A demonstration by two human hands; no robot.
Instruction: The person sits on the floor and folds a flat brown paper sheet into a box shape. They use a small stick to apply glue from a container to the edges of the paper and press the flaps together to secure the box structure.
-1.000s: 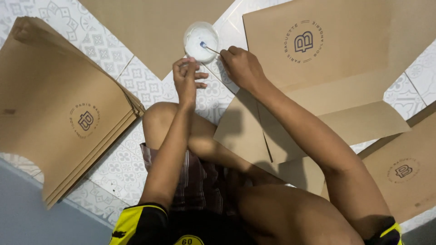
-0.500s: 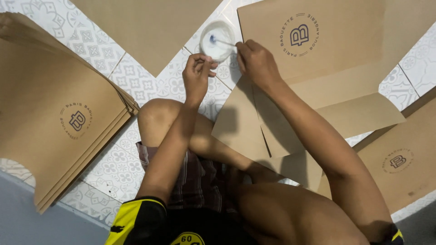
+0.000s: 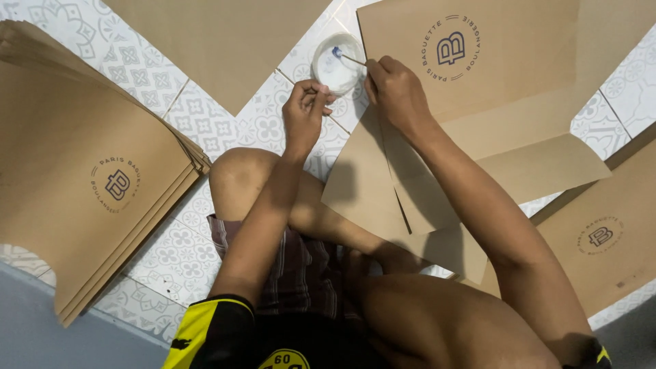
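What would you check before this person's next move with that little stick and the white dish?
1. Stick gripped in right hand: ok.
2. Blue tip of the stick reaches into the white dish: ok.
3. Left hand steadies the dish: cannot tell; its fingers sit at the rim, contact unclear.
4. Unfolded brown paper bag lies flat under the right hand, within reach: ok.
5. Enough paste in the dish: cannot tell.
6. Stack of flat bags lies apart from the dish: ok.
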